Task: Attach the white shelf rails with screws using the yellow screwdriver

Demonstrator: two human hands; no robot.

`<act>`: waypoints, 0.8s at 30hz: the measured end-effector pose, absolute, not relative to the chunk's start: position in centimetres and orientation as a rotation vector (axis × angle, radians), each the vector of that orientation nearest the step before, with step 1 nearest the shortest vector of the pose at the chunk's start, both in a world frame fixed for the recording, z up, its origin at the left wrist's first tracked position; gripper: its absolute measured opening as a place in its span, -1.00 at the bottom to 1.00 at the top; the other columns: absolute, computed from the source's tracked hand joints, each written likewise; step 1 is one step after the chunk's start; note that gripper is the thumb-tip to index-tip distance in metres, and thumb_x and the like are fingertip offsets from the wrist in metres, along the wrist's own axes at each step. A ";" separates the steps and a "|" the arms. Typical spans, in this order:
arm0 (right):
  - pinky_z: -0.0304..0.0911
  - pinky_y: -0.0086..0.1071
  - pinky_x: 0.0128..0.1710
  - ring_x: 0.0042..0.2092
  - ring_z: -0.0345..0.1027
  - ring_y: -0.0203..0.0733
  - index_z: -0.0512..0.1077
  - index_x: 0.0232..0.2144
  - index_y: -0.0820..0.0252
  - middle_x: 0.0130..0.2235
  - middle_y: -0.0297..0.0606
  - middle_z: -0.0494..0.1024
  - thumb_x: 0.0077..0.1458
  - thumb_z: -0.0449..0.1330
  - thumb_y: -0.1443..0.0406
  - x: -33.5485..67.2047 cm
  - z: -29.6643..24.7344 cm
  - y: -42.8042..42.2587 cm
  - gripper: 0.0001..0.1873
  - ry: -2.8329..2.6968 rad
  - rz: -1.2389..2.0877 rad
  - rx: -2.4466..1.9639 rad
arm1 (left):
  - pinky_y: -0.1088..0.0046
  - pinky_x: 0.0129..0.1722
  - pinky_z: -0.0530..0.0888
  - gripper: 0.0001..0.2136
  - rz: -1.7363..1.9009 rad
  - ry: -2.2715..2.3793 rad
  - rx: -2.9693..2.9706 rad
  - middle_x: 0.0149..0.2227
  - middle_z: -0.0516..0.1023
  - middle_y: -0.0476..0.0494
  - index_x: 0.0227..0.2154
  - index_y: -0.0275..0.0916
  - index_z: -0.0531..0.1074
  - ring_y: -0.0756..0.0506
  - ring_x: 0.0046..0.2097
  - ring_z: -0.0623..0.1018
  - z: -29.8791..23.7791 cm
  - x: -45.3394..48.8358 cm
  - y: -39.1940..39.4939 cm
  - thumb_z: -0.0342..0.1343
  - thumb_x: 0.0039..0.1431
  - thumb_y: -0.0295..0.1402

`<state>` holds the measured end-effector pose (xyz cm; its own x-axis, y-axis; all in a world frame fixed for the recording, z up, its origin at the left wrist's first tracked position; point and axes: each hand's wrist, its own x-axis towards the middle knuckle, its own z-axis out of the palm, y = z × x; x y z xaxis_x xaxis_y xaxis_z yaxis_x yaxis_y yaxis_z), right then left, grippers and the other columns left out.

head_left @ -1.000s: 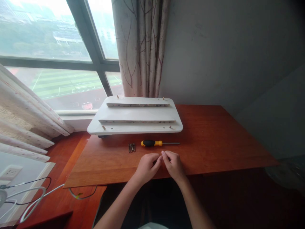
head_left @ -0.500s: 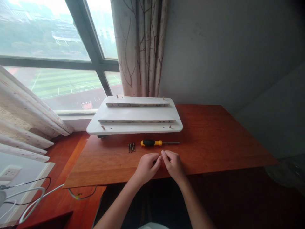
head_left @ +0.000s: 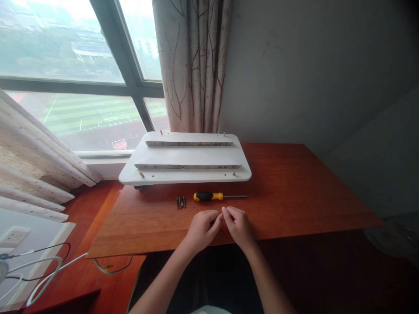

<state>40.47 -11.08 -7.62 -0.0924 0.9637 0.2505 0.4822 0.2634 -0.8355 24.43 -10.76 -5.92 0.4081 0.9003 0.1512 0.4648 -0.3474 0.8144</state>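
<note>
My left hand (head_left: 202, 229) and my right hand (head_left: 238, 226) rest on the near edge of the red-brown table (head_left: 294, 192), fingers curled and thumb tips touching each other. I see nothing in either hand. Just beyond them lies a screwdriver (head_left: 218, 196) with a black and yellow handle, its shaft pointing right. Left of it sits a small cluster of screws (head_left: 181, 202). Farther back lies a white board (head_left: 185, 174) with two white rails (head_left: 188, 165) on it and small wooden dowels sticking up near its corners.
A window (head_left: 75, 78) and a patterned curtain (head_left: 193, 65) stand behind the board, with a grey wall at right. At lower left are a power socket (head_left: 13, 236) and loose cables (head_left: 49, 266) on a lower wooden surface.
</note>
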 end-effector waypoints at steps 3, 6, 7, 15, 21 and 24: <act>-0.05 -0.38 -0.43 -0.49 0.07 -0.35 0.16 -0.62 0.18 -0.58 -0.36 0.27 0.34 -0.03 0.15 40.4 -7.5 -11.1 -0.52 -1.708 0.736 -1.337 | 0.47 -0.42 0.15 -0.64 0.796 1.160 1.968 -0.56 0.30 0.01 -0.58 -0.25 0.19 0.03 -0.49 0.28 -5.9 24.4 -10.8 -0.11 0.37 -0.27; -0.04 -0.38 -0.43 -0.50 0.08 -0.36 0.14 -0.61 0.18 -0.58 -0.37 0.27 0.34 -0.04 0.14 40.4 -7.3 -11.1 -0.52 -1.708 0.743 -1.336 | 0.47 -0.42 0.15 -0.64 0.796 1.164 1.971 -0.57 0.28 0.02 -0.58 -0.25 0.18 0.03 -0.49 0.27 -5.9 24.4 -10.8 -0.10 0.37 -0.28; -0.04 -0.38 -0.44 -0.50 0.08 -0.36 0.13 -0.61 0.18 -0.58 -0.37 0.26 0.35 -0.04 0.14 40.4 -7.3 -11.1 -0.52 -1.707 0.746 -1.335 | 0.47 -0.42 0.14 -0.64 0.796 1.166 1.972 -0.57 0.28 0.02 -0.58 -0.24 0.17 0.03 -0.49 0.27 -6.0 24.4 -10.8 -0.10 0.37 -0.28; -0.03 -0.38 -0.43 -0.49 0.11 -0.35 0.14 -0.60 0.17 -0.57 -0.36 0.28 0.34 -0.02 0.15 40.4 -7.6 -11.2 -0.54 -1.702 0.763 -1.333 | 0.48 -0.42 0.15 -0.65 0.789 1.169 1.971 -0.56 0.28 0.02 -0.57 -0.24 0.16 0.03 -0.48 0.27 -6.2 24.3 -10.8 -0.10 0.37 -0.29; -0.02 -0.39 -0.43 -0.49 0.11 -0.35 0.16 -0.60 0.18 -0.57 -0.36 0.29 0.35 -0.03 0.16 40.4 -7.4 -11.2 -0.54 -1.701 0.761 -1.330 | 0.47 -0.42 0.16 -0.66 0.782 1.162 1.974 -0.55 0.30 0.00 -0.57 -0.25 0.19 0.02 -0.48 0.27 -6.2 24.3 -10.8 -0.10 0.37 -0.30; -0.02 -0.39 -0.43 -0.49 0.11 -0.36 0.17 -0.60 0.18 -0.57 -0.36 0.29 0.35 -0.03 0.15 40.4 -7.4 -11.2 -0.53 -1.699 0.756 -1.329 | 0.47 -0.43 0.15 -0.66 0.781 1.161 1.975 -0.56 0.30 0.01 -0.57 -0.25 0.21 0.02 -0.48 0.26 -6.2 24.4 -10.8 -0.10 0.36 -0.30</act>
